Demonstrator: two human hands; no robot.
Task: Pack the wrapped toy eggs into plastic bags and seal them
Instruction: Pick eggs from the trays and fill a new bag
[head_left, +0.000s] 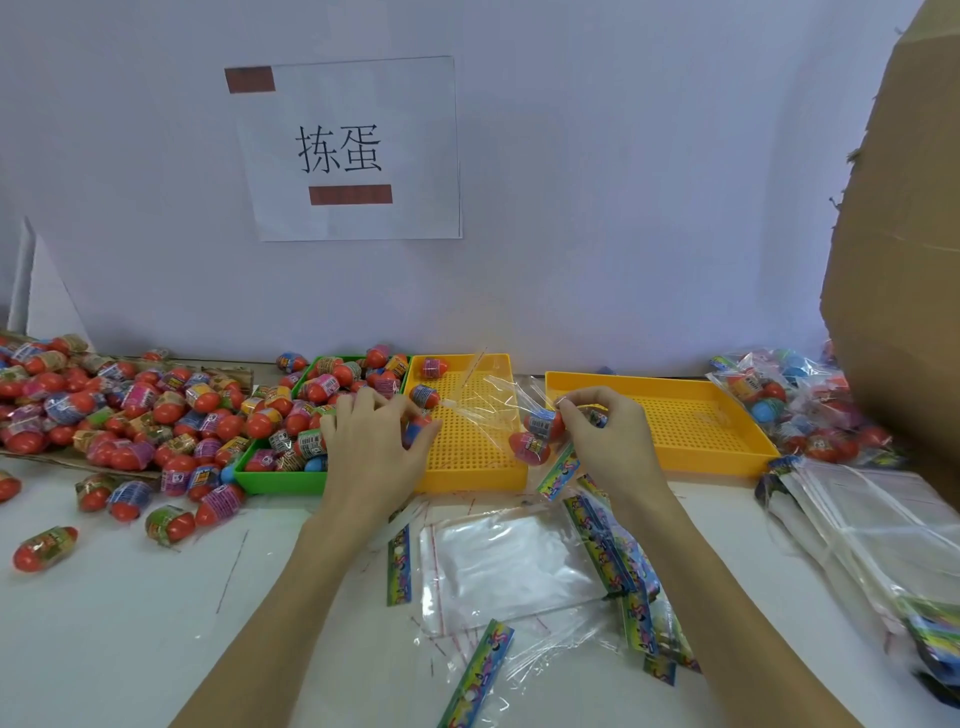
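Yellow trays (654, 382) two, green tray (270, 475) one, hands (376, 441) two

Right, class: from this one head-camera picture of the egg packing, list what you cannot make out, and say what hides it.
- Egg under the left hand: mostly covered by the fingers, head view.
- Count of eggs in the clear bag: the right hand and creased film hide part.
- Cardboard box: cut off by the right edge.
- Print on the egg wrappers: too small to read.
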